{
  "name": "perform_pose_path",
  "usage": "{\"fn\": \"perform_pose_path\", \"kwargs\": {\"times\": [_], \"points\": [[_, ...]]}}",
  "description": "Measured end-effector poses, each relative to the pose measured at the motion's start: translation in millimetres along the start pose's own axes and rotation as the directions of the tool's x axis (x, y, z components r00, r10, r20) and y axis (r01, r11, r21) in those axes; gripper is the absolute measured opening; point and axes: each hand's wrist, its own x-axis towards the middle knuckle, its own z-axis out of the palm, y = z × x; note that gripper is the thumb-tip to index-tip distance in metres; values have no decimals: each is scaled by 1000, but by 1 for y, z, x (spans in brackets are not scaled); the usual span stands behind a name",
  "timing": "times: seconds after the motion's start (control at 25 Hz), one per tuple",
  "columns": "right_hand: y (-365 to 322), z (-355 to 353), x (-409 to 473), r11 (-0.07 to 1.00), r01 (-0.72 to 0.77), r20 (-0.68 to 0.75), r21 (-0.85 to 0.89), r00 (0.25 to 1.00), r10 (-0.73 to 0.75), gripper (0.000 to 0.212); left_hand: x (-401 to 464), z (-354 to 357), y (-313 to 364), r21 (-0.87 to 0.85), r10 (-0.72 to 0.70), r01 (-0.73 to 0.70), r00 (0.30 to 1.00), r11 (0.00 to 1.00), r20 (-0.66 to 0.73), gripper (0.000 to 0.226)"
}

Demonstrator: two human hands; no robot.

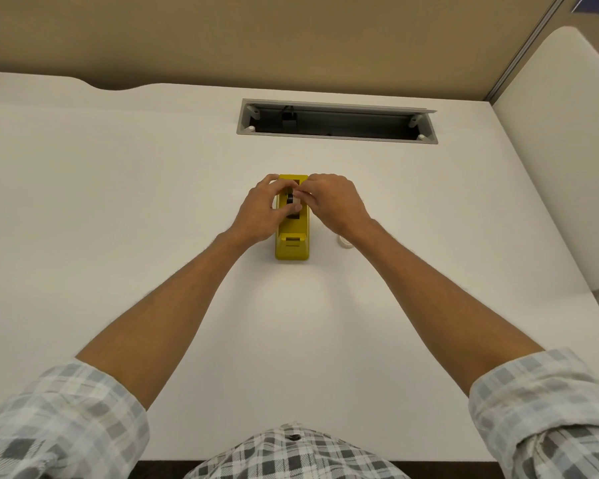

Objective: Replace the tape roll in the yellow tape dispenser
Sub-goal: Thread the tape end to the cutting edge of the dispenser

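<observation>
hands (261, 210) (336, 202) on tape roll (294, 202), yellow dispenser (292, 248)

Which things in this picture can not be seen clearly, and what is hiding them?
- Tape roll, head view: mostly covered by the left hand and right hand; whether it is seated in the yellow tape dispenser cannot be told.
- White object under the right wrist: mostly hidden, too small to name.
- Contents of the cable tray: dark, unclear.
</observation>
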Motion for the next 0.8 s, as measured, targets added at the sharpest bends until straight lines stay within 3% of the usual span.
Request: {"fn": "perform_pose_path", "kwargs": {"times": [0.8], "points": [[1,-12,19,999,30,141,24,989,-33,30,-1,4,-4,-40,25,-26,999,999,-34,43]]}}
